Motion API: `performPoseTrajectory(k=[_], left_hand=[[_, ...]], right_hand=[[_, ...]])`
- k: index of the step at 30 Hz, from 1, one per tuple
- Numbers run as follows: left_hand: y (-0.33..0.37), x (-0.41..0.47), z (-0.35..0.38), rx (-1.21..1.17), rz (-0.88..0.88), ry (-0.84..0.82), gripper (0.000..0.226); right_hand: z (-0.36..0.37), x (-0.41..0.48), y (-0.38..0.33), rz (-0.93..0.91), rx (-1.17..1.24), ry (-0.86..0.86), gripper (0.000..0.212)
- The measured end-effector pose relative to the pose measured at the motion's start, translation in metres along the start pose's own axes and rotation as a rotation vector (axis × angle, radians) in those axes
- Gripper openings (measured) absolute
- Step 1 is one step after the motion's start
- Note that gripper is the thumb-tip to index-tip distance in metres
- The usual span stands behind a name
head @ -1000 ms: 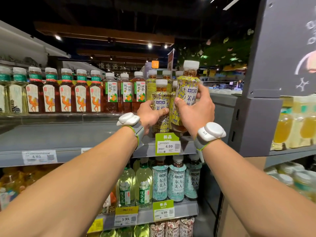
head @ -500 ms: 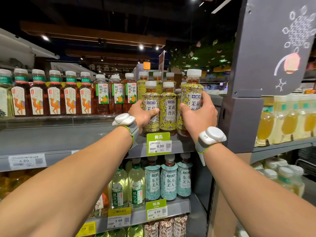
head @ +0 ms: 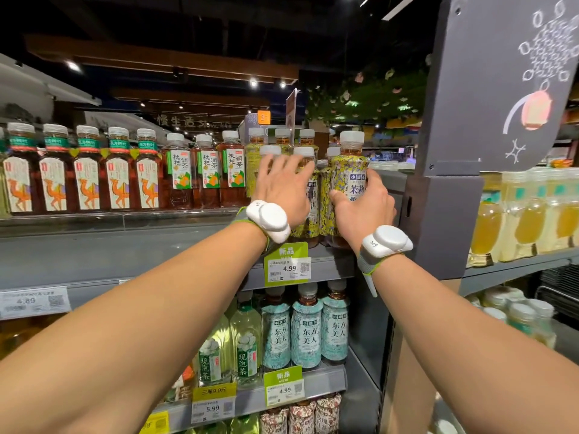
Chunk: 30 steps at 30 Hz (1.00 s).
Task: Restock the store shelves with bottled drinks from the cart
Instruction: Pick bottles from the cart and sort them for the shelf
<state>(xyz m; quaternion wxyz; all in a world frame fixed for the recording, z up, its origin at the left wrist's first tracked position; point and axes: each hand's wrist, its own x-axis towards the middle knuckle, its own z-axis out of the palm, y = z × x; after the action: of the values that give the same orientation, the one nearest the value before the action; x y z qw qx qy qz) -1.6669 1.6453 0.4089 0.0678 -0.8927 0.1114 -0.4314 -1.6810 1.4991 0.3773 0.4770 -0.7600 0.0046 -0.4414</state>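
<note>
In the head view, a yellow bottle (head: 351,173) is gripped by the right hand (head: 363,211) on the shelf (head: 125,245), above and right of the green tag (head: 286,264). The left hand (head: 283,189) is spread against neighbouring bottles (head: 313,211) above the tag. A grey post (head: 438,220) stands right of the tag, and teal bottles (head: 305,333) stand below it.
</note>
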Motion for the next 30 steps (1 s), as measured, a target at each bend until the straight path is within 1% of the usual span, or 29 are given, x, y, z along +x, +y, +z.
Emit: performPoseTrajectory(k=[3,9,12,14,21,26,30], left_hand=[[0.001,-0.003,0.007,-0.039,-0.043,-0.059,0.074],[0.003,0.000,0.007,-0.079,-0.033,-0.053,0.068],[0.003,0.000,0.006,-0.097,-0.025,-0.063,0.068],[0.000,0.000,0.006,-0.111,-0.018,-0.070,0.069],[-0.003,-0.002,0.007,-0.139,-0.005,-0.074,0.074],[-0.002,-0.003,0.006,-0.180,-0.011,-0.073,0.075],[-0.004,-0.003,0.003,-0.196,-0.008,-0.097,0.075]], right_hand=[[0.006,0.006,0.002,-0.006,-0.003,-0.013,0.067],[0.023,0.013,0.011,-0.024,-0.046,-0.046,0.064],[0.029,0.011,0.020,0.010,-0.054,-0.093,0.072],[0.036,0.009,0.025,0.001,-0.063,-0.118,0.074],[0.035,0.004,0.031,-0.100,-0.123,-0.143,0.076],[0.032,-0.003,0.028,-0.186,-0.221,-0.105,0.077],[0.026,-0.001,0.025,-0.191,-0.231,-0.101,0.085]])
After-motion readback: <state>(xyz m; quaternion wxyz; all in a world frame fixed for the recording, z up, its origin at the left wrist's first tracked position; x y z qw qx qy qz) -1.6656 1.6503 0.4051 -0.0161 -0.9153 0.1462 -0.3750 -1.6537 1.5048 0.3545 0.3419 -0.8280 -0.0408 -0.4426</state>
